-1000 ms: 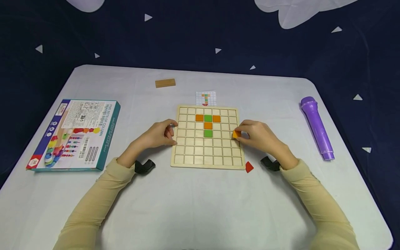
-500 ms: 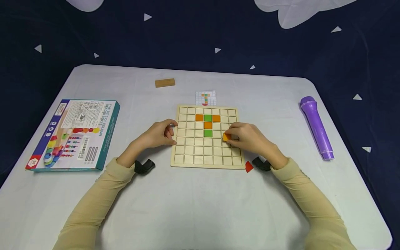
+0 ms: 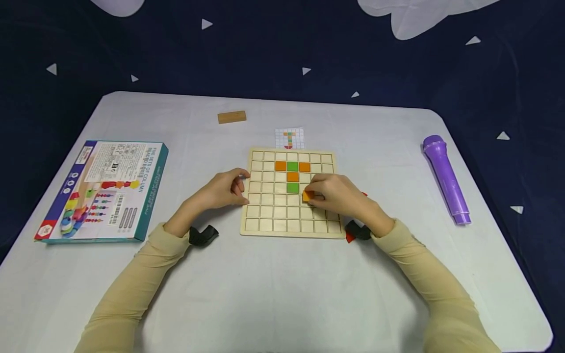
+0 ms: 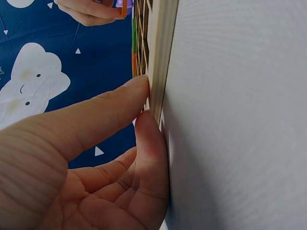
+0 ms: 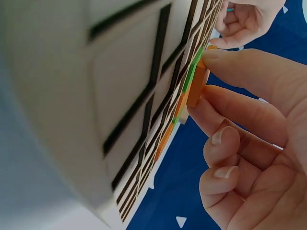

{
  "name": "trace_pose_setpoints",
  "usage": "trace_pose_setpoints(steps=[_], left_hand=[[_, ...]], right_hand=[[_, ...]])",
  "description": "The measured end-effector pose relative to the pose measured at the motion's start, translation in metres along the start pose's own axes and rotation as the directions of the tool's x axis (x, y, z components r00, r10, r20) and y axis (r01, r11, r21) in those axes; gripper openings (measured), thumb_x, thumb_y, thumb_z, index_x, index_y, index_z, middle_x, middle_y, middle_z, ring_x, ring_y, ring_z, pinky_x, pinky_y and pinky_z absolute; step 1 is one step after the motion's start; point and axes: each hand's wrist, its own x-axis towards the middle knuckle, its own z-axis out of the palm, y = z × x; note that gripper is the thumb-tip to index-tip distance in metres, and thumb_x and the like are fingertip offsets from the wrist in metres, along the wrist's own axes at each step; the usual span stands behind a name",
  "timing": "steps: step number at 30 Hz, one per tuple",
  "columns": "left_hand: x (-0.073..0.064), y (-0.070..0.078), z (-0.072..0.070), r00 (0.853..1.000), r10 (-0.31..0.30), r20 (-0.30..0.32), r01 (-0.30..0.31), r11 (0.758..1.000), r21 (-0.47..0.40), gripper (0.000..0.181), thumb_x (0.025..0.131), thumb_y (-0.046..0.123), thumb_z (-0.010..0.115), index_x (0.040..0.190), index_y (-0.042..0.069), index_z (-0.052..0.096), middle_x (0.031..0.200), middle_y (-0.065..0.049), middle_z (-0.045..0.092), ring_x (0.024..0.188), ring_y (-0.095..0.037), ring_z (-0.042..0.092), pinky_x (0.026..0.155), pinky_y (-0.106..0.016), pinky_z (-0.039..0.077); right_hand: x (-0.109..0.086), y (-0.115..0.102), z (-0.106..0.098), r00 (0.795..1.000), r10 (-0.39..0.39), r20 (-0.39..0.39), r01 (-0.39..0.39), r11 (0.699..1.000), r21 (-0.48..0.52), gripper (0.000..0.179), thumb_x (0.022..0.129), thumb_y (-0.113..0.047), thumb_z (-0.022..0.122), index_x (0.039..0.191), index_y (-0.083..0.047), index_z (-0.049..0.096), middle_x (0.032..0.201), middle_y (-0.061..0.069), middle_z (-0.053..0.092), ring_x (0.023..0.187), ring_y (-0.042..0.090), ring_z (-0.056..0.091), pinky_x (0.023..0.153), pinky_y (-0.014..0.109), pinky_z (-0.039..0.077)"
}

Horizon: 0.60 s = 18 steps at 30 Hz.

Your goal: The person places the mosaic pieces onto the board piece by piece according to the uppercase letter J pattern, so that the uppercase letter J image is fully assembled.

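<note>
My right hand (image 3: 337,195) pinches an orange square block (image 5: 197,85) between thumb and fingers, just over the wooden grid board (image 3: 260,224). The block hangs to the right of the board's middle column, slightly nearer me than the lower green block (image 3: 293,188). My left hand (image 3: 222,189) touches the board's left edge with thumb and index fingertips set apart; its other fingers are bent. Orange and green blocks sit in the grid as a T: a row with a green block (image 3: 293,167) at its middle, then an orange block (image 3: 293,177) under it.
A pattern card (image 3: 289,138) lies behind the board, a wooden bar (image 3: 231,117) farther back. Red pieces (image 3: 350,238) show partly beside my right wrist's black strap (image 3: 358,230). A toy box (image 3: 101,191) lies left, a purple cylinder (image 3: 447,179) right.
My right hand has carried the orange block leftward from the board's right edge to near the middle column. The right wrist strap now partly covers the red piece. My left hand stays put.
</note>
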Motion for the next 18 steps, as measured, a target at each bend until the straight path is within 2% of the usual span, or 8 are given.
trace_pose_setpoints(steps=[6, 18], left_hand=[[-0.001, 0.001, -0.001, 1.000, 0.006, -0.006, -0.006, 1.000, 0.005, 0.060, 0.075, 0.005, 0.075, 0.127, -0.004, 0.046, 0.089, -0.010, 0.055, 0.074, -0.014, 0.053, 0.069, -0.025, 0.045], [0.000, 0.001, 0.000, 1.000, 0.002, 0.001, -0.002, 1.000, 0.000, 0.061, 0.074, 0.005, 0.075, 0.127, -0.004, 0.046, 0.089, -0.010, 0.055, 0.074, -0.014, 0.053, 0.069, -0.024, 0.045]], right_hand=[[0.007, -0.007, 0.000, 0.999, -0.039, 0.016, 0.039, 0.999, -0.016, 0.016, 0.078, -0.015, 0.073, 0.093, -0.008, 0.073, 0.087, 0.003, 0.066, 0.078, 0.015, 0.061, 0.069, 0.029, 0.052], [0.017, -0.016, 0.004, 0.997, -0.043, 0.060, 0.044, 0.999, -0.021, 0.013, 0.078, -0.017, 0.074, 0.088, -0.010, 0.073, 0.081, 0.000, 0.064, 0.069, 0.009, 0.051, 0.062, 0.024, 0.046]])
